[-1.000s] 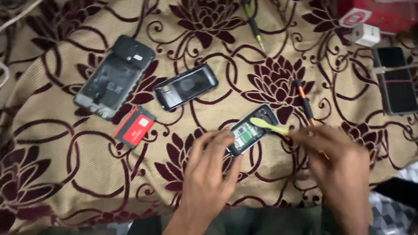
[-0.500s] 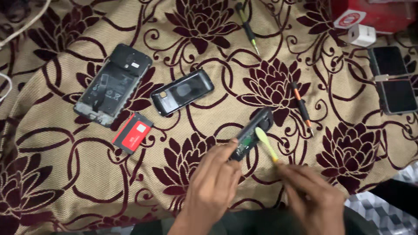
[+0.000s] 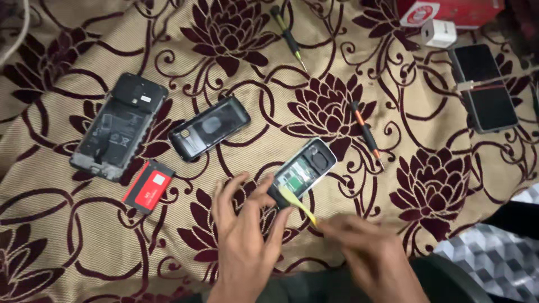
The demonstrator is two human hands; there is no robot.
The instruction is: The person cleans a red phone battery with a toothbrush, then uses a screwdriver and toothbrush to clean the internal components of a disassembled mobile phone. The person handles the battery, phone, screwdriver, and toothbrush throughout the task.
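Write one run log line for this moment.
left hand: steadies open phone | right hand: holds yellow pry tool at phone | red battery: on cloth

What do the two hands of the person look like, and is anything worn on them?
Both the left hand and the right hand are bare: no gloves, and no rings or watch can be seen. No sleeve shows on either wrist within the picture. The right hand is a little blurred, so fine details cannot be told.

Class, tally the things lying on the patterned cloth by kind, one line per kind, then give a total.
Phones: 4
Screwdrivers: 2
Red battery: 1
Yellow pry tool: 1
White charger: 1
Red box: 1
Total: 10
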